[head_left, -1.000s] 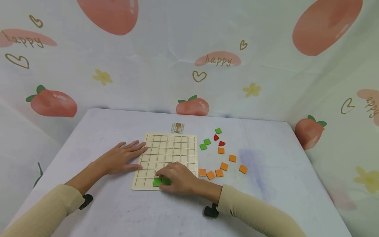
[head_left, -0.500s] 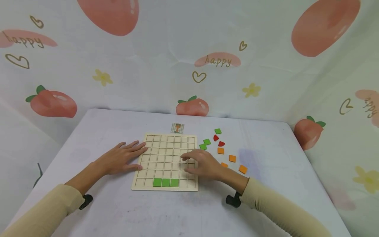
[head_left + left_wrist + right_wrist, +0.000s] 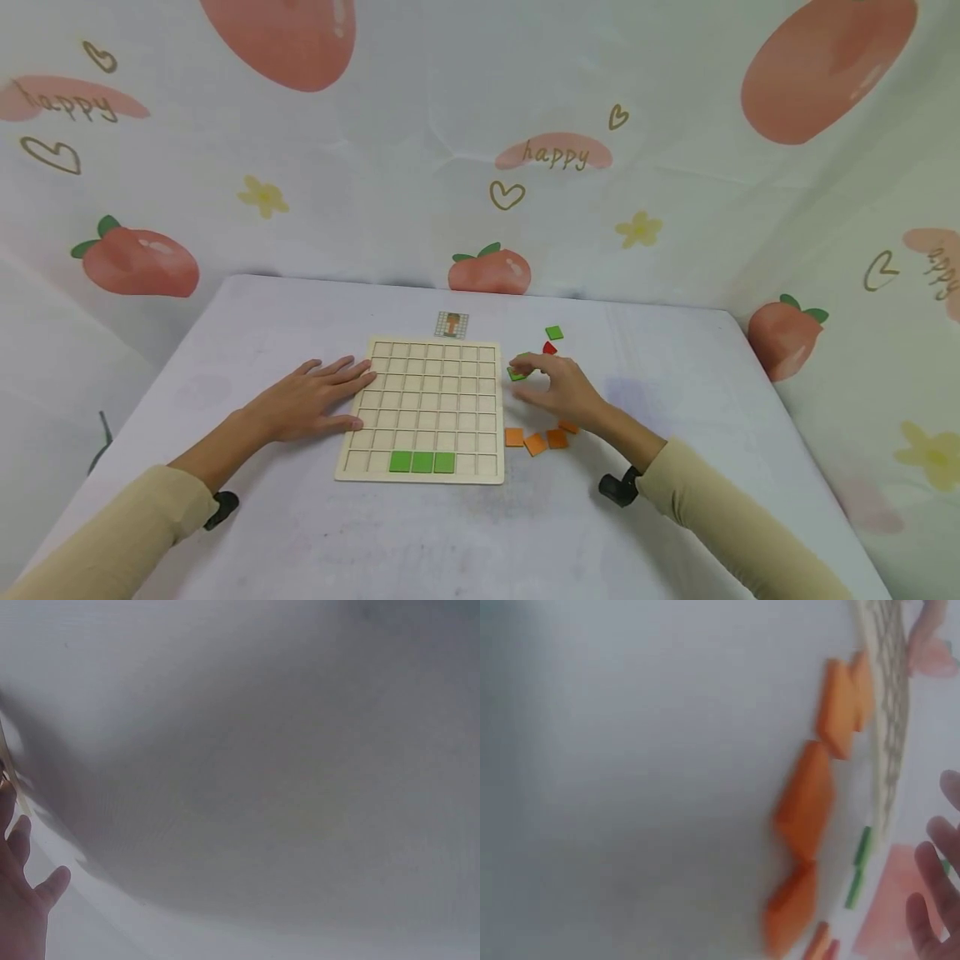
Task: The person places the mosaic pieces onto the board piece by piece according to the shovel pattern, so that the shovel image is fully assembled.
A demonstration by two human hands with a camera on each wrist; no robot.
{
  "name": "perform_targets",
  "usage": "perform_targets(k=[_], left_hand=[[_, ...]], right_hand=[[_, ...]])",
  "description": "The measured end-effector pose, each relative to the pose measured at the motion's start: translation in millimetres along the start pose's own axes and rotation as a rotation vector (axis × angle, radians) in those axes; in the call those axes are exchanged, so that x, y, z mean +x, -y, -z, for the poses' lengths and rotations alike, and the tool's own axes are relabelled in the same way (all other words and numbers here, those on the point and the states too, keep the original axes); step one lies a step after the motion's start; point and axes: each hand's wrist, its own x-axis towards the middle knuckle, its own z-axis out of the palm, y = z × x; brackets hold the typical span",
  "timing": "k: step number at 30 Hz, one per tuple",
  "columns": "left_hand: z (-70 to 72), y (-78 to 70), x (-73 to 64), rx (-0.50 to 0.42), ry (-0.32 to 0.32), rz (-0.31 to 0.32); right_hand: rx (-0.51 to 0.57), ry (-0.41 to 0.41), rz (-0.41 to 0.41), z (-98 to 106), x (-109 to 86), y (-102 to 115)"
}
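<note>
A cream grid board lies flat on the table, with three green square tiles side by side in its bottom row. My left hand rests with spread fingers at the board's left edge, fingertips on the rim. To the right of the board, my right hand hovers by a loose green tile, fingers bent a little and thumb apart from them. Nothing shows between its fingers. In the right wrist view the fingers stand apart at the right side. The right hand hides some of the loose tiles.
Several orange square tiles lie right of the board's lower half. A red quarter-round piece and another green tile lie farther back. A small picture card sits behind the board. A patterned cloth rises behind the table.
My right hand has left the bottom row, uncovering the third green tile there, and has moved right and back to the loose green tiles. My left hand has stayed in place.
</note>
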Motion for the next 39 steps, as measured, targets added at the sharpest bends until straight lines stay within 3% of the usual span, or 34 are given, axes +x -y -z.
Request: perform_targets(k=[7, 20, 28, 39], left_hand=[[-1.2, 0.6, 1.2, 0.012, -0.001, 0.002], [-4.2, 3.2, 0.8, 0.028, -0.013, -0.011], [-3.9, 3.5, 1.1, 0.015, -0.018, -0.017], [-5.9, 5.7, 1.0, 0.024, -0.029, -0.033]], right_hand=[[-0.024, 0.082, -0.012, -7, -20.4, -4], [-0.029, 0.11, -0.004, -12, -37.0, 1], [0.062, 0.148, -0.012, -15, -43.1, -1], [-0.101, 0.118, 0.042, -19, -46.9, 0]])
